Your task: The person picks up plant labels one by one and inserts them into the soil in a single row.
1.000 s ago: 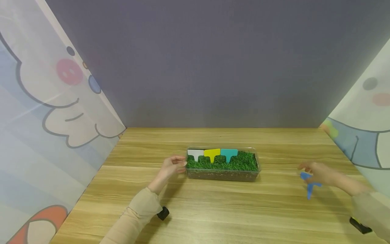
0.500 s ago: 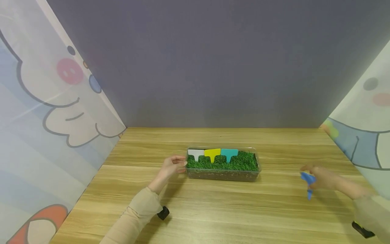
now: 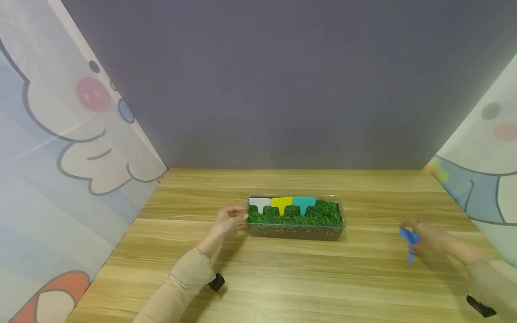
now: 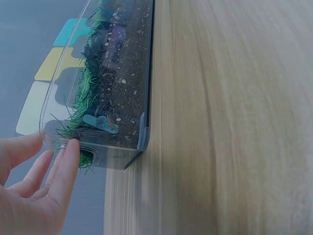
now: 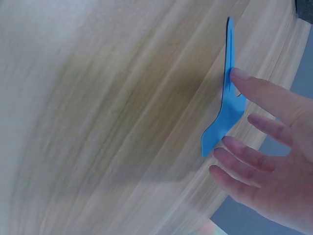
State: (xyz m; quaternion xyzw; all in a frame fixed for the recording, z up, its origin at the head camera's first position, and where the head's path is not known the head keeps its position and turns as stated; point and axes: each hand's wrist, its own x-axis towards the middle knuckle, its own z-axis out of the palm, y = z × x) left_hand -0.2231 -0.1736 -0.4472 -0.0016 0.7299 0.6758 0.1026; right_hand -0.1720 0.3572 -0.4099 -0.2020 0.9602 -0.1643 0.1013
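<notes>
My left hand [image 3: 231, 218] is at the left end of a clear plastic planter box [image 3: 295, 232] filled with soil and green grass. In the left wrist view its fingertips [image 4: 73, 145] rest at the end wall, the thumb by the rim. White [image 3: 260, 202], yellow [image 3: 281, 204] and teal [image 3: 304, 203] T-shaped plant labels stand in the grass. To the right, my right hand [image 3: 430, 237] reaches over a blue T-shaped plant label [image 5: 226, 113]. The thumb tip overlaps the label's stem, and the loosely spread fingers come right up to its head. Part of that head is hidden behind the hand in the head view.
A wood-grain table [image 3: 307, 278] carries everything. Behind it rises a plain grey panel [image 3: 291, 89]. Cartoon-printed sheets [image 3: 60, 179] flank both sides. Black wrist devices [image 3: 216, 282] show below each forearm.
My right hand has come down and slightly right over the blue plant label, covering more of its head. The label's stem tip, my left hand and the planter box stay in place.
</notes>
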